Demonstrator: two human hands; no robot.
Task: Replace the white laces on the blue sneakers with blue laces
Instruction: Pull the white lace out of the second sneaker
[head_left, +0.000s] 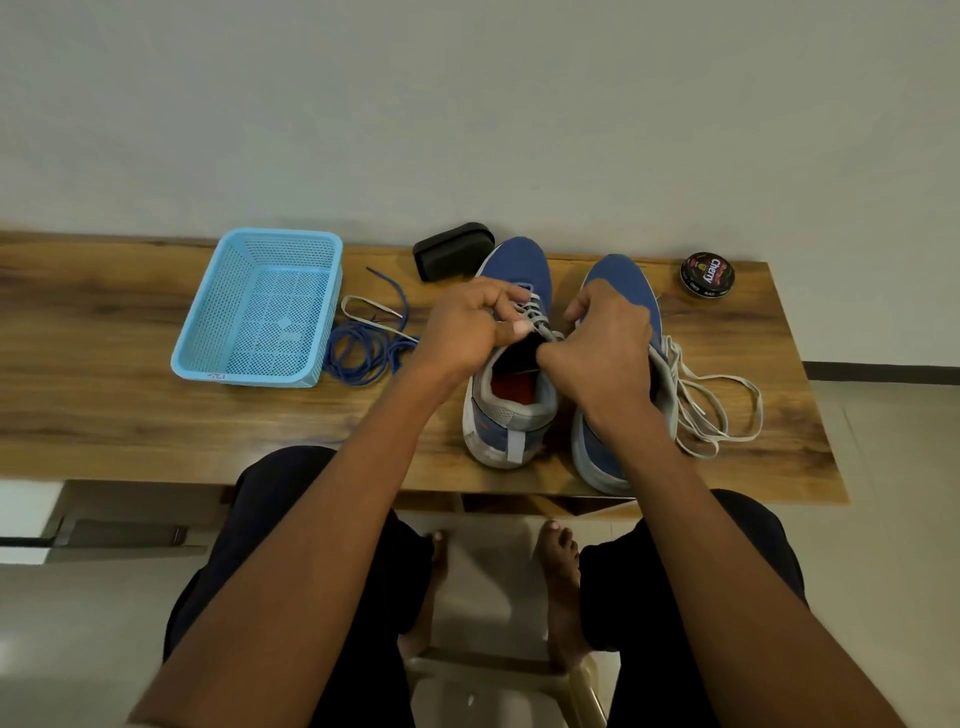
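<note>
Two hands at frame centre: left hand (470, 325) and right hand (605, 345), each grip pinching the white lace (535, 318) on the left sneaker (511, 364). Blue laces (363, 351) coiled left of centre beside the basket (260, 306). Risk: lace snagging in eyelets, dragging the sneaker along the surface (130, 415).

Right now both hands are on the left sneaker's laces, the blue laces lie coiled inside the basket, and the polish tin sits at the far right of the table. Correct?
Not quite. The head view shows the blue laces coiled on the table just right of the basket, not in it. The rest holds: both hands, left and right, work the left sneaker's laces, and the polish tin sits far right.
</note>
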